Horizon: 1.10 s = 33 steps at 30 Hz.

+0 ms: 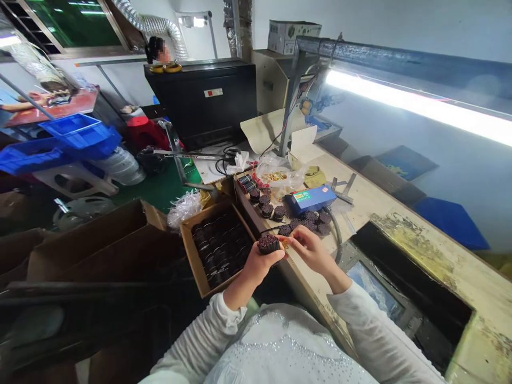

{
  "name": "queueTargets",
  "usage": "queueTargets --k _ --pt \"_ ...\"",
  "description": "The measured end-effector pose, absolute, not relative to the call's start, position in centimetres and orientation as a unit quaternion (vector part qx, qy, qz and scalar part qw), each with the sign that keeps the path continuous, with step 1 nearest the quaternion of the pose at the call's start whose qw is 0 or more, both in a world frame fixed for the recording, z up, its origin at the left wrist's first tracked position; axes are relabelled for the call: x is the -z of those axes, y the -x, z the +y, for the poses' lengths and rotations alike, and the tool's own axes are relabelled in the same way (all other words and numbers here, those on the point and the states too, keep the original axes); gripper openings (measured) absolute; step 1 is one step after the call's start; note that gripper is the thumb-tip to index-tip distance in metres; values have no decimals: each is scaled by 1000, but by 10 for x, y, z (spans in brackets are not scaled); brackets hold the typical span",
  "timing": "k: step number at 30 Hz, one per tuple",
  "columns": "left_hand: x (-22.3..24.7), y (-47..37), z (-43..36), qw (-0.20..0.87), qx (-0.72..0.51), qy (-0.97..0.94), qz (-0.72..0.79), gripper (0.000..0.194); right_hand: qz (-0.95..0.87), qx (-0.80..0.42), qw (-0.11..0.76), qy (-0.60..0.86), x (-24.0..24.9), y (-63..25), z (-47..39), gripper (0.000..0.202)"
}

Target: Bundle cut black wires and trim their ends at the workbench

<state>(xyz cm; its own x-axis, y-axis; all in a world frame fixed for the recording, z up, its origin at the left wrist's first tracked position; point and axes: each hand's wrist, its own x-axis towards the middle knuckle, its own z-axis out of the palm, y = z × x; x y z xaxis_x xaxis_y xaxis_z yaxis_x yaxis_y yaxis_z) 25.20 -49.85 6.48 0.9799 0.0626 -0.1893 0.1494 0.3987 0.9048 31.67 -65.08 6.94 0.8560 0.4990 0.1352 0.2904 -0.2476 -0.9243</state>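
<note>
My left hand [258,263] is wrapped round a dark round bundle [268,244] with a knobbly, dark brown top. My right hand [311,252] is closed in a pinch close against the bundle's right side. A thin yellowish loop [285,245] shows by its fingertips, too small to name for sure. Several similar dark bundles [310,216] stand on the bench just beyond my hands. Left of my left hand, an open cardboard box [191,255] holds rows of dark cylindrical pieces [219,250].
A blue box-shaped device [311,200] lies on the worn bench [372,205], near a clear plastic bag [276,173] of small yellow and red pieces. A lit tube lamp [416,105] hangs above. A large carton [100,242] stands left; a person [158,50] is behind a black cabinet [200,101].
</note>
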Motion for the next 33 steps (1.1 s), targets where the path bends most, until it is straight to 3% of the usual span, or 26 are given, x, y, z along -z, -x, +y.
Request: queueTargets --k 5,11,14,20,29,33 --pt "-65 -250 -502 814 43 -568 117 12 -275 -104 541 788 -68 -314 -655 34" --pt "-61 -251 -502 816 22 -568 107 11 -122 -258 714 640 -59 -312 -650 39" --pt "-58 -251 -501 820 8 -561 114 13 -83 -250 732 628 -56 -311 -647 40" --pt "-52 -249 -499 812 -15 -569 125 11 -223 -48 643 731 -62 -302 -655 20" --pt "-53 -249 -502 787 -10 -610 95 11 -353 30 505 787 -72 -296 -658 9" --pt "-54 -248 -501 770 -12 -632 91 10 -305 -13 546 780 -68 -297 -658 12"
